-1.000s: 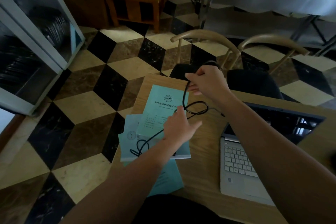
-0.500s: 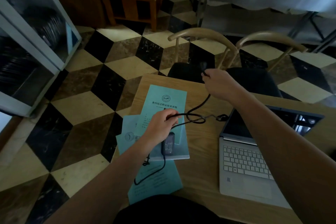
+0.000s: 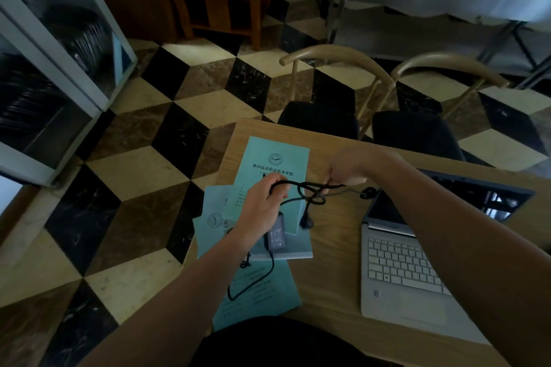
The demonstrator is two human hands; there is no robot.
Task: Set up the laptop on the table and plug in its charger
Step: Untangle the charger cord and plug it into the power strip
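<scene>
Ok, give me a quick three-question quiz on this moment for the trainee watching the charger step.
1. True or false: the laptop on the table is closed.
2. Where does the charger brick lie? A) on the teal booklets B) on the laptop keyboard C) on the floor
3. Fill in: the left hand and right hand both hold the black ____.

Key:
1. False; its lid is up and the keys show.
2. A
3. cable, tangled in a loop between the hands.
</scene>
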